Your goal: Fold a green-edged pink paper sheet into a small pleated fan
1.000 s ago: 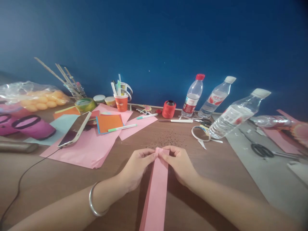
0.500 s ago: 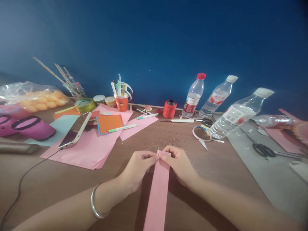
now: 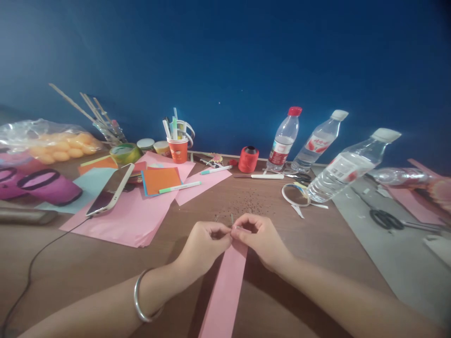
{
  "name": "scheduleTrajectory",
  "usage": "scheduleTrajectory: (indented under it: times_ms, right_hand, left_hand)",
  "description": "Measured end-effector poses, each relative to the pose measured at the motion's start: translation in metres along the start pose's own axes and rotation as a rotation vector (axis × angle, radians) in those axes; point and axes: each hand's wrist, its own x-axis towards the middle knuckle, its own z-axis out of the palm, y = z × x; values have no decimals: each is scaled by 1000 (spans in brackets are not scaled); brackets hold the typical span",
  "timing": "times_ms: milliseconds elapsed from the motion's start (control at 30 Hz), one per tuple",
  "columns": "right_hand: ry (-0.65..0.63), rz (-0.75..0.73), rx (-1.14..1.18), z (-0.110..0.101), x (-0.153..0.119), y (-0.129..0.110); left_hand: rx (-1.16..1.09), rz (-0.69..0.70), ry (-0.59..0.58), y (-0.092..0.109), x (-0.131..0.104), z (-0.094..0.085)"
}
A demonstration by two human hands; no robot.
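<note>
A long strip of pink paper runs from my fingertips down past the bottom of the view. My left hand is closed in a pinch at the left corner of its far end. My right hand pinches the same end from the right, thumb on top. Between the fingertips a thin, pale stick-like piece pokes up; what it is I cannot make out. Just beyond my hands, many tiny dark specks lie scattered on the brown table.
Pink sheets and a phone on a cable lie at left. Behind stand a red paper cup of pens and a red thread spool. Water bottles, a tape roll and black-handled scissors are at right.
The paper's far end has turned slightly under my fingertips, and its near end has swung a little left. Both hands stay at nearly the same spot.
</note>
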Motion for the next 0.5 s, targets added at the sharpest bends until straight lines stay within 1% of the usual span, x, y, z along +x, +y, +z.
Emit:
scheduleTrajectory:
  times_ms: [133,300,400,467,500]
  right_hand:
    - [13,-43,-42,-4,0,0]
    - [-13,-75,16,-7,2,-3]
    - [-47,-60,-75,-10,3,-6]
    - [-22,-58,-149,-13,5,-7]
    - [14,-61,-159,-15,7,-6]
  left_hand:
    - [74,24,-12,1,-1,1]
    - [108,10,-23,0,1,1]
    - [108,-21,-50,0,3,-1]
    - [109,-50,-88,1,4,-2]
    - [115,-67,-111,2,4,-2]
